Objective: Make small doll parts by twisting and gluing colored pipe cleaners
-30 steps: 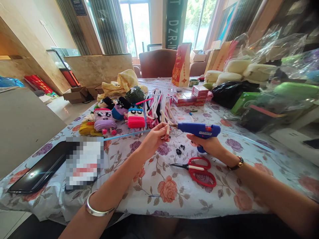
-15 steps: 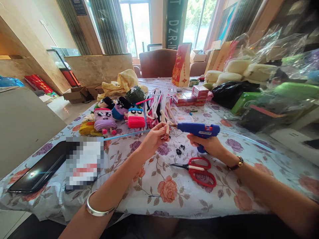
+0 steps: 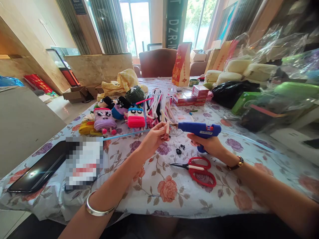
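Note:
A short cream-coloured fuzzy piece (image 3: 167,127), like a cut pipe cleaner, is pinched upright in the fingertips of my left hand (image 3: 156,137). My right hand (image 3: 209,143) grips the handle of a blue hot glue gun (image 3: 199,128). Its nozzle points left, right beside the cream piece; whether they touch I cannot tell. Below lie red-handled scissors (image 3: 200,171), blades to the left, with a pale strip across the handles. Small black bits (image 3: 178,151) are scattered between my hands and the scissors.
Fuzzy dolls (image 3: 104,119) stand at the back left beside a bundle of pipe cleaners (image 3: 159,109). Small pink boxes (image 3: 190,97) are stacked behind. A black phone (image 3: 42,167) lies at the left. Bags and cream yarn rolls (image 3: 238,66) crowd the right.
The glue gun in my right hand has shifted very slightly to the right. My left hand and the cream piece look almost unmoved.

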Tool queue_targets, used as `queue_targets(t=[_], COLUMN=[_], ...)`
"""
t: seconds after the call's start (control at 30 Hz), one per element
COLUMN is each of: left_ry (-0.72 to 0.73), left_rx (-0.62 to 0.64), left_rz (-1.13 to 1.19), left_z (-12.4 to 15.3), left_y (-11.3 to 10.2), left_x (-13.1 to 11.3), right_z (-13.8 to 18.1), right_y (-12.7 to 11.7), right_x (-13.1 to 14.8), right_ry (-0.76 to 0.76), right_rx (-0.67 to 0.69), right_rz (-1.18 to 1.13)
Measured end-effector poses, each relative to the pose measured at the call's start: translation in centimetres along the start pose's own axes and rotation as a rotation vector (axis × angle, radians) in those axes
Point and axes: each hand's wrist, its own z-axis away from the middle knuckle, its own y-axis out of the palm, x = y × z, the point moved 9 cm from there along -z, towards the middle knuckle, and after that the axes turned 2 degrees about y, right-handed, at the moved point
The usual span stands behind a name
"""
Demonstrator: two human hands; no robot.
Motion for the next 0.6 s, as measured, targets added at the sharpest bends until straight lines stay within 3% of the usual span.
queue_targets(t=[0.6], left_ry=[0.014], left_rx=[0.023], left_rz=[-0.02], left_z=[0.11], left_y=[0.11], left_x=[-0.17], right_z=[0.05], right_y=[-0.06], right_x=[-0.36], right_ry=[0.02], right_rx=[-0.01], right_rz=[0.046])
